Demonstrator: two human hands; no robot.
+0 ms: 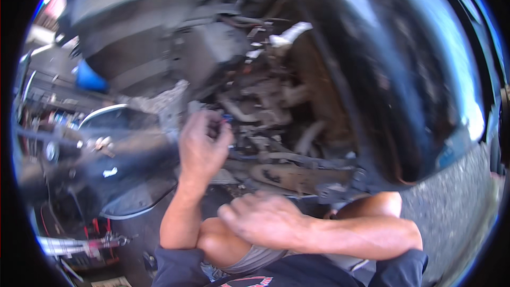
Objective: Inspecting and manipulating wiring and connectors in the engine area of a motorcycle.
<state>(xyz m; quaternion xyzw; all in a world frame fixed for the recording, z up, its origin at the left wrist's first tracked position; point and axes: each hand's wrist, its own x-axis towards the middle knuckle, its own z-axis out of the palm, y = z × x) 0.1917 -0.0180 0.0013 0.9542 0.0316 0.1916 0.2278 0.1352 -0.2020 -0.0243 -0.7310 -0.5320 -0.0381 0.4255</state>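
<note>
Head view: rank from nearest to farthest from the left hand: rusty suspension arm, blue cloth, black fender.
From the left hand:
1. rusty suspension arm, just to its right and lower, in the wheel well.
2. blue cloth, up and to the left.
3. black fender, curving over the far right.

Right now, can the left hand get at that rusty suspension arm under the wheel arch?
Probably yes. The left hand is already raised among the grimy parts inside the wheel arch, and the rusty suspension arm lies just below and to its right with nothing across it. The right hand rests lower, near the knee.
</note>
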